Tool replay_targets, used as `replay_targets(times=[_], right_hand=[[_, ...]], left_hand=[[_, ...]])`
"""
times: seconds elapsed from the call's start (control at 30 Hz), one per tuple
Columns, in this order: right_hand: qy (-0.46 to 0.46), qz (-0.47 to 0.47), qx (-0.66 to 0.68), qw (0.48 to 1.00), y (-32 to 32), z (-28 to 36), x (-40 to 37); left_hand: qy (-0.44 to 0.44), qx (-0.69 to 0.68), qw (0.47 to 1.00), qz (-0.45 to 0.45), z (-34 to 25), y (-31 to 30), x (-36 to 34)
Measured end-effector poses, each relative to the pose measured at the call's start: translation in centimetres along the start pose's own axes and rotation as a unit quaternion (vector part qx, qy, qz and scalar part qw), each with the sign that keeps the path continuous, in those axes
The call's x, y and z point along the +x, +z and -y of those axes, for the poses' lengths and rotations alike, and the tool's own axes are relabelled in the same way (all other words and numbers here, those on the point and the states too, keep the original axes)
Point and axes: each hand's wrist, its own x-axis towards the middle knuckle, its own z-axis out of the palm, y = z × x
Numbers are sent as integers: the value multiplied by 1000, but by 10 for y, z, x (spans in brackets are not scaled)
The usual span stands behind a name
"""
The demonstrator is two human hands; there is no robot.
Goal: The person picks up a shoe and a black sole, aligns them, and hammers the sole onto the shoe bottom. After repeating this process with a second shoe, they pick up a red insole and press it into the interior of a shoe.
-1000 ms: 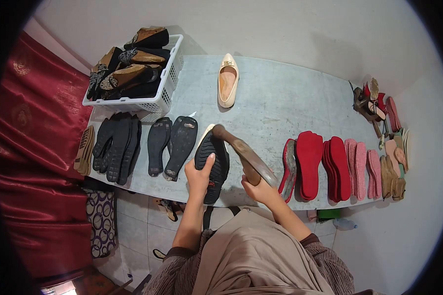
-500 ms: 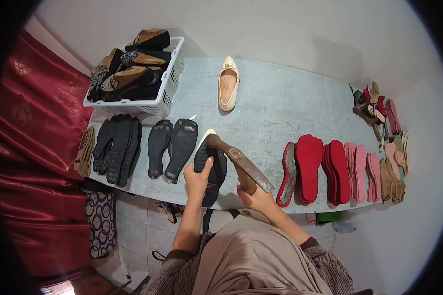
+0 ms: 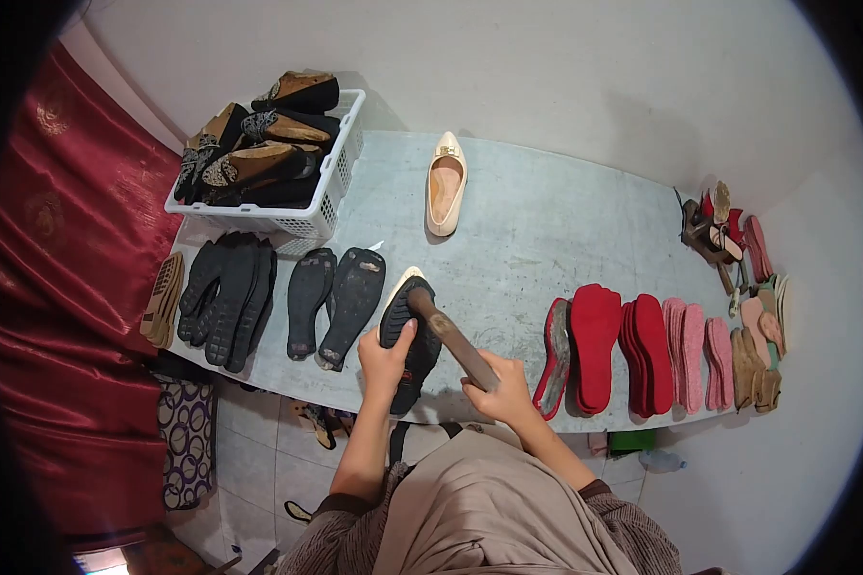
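Pale tabletop (image 3: 523,230) lies under a black-soled shoe (image 3: 420,362) at its near edge, prob. light, bendy, best held midfoot, where L hand's (image 3: 384,364) thumb presses sole (other fingers hidden), R hand's (image 3: 501,391) fingers curled round hammer (image 3: 458,347), prob. heavy.

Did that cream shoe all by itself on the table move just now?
No. The cream shoe looks lower in the picture, but the white basket has dropped about as much, so the whole view shifted, not the shoe.
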Motion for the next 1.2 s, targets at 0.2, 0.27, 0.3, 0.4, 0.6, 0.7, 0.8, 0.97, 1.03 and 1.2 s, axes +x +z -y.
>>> replay_targets(times=[0.2,0.27,0.3,0.4,0.6,0.7,0.8,0.97,1.03,1.2], right_hand=[[18,26,15,999,0,-2,2],[7,22,-12,1000,-4,1,1],[-2,17,-36,999,-5,1,1],[11,37,12,999,-1,-5,-5],[-27,28,-25,999,2,-1,-3],[-23,45,-26,998,6,-6,-7],[11,67,-10,998,3,0,-5],[-55,68,-6,996,1,3,-9],[5,95,24,995,2,7,-3],[-30,101,34,994,5,5,-8]], left_hand=[[-32,-53,998,8,-5,-5,-1],[-8,58,998,-8,-3,-6,-1],[-7,58,998,-10,-4,-7,0],[-50,-112,992,-19,-5,-7,-4],[-12,-1,1000,-22,1,-6,4],[-28,-106,992,-59,-11,-10,-3],[-48,-124,990,-51,-12,-10,0],[-51,-185,977,-97,-12,-11,5],[-51,-197,974,-100,-11,-12,6],[-76,-237,961,-118,-18,-11,6]])
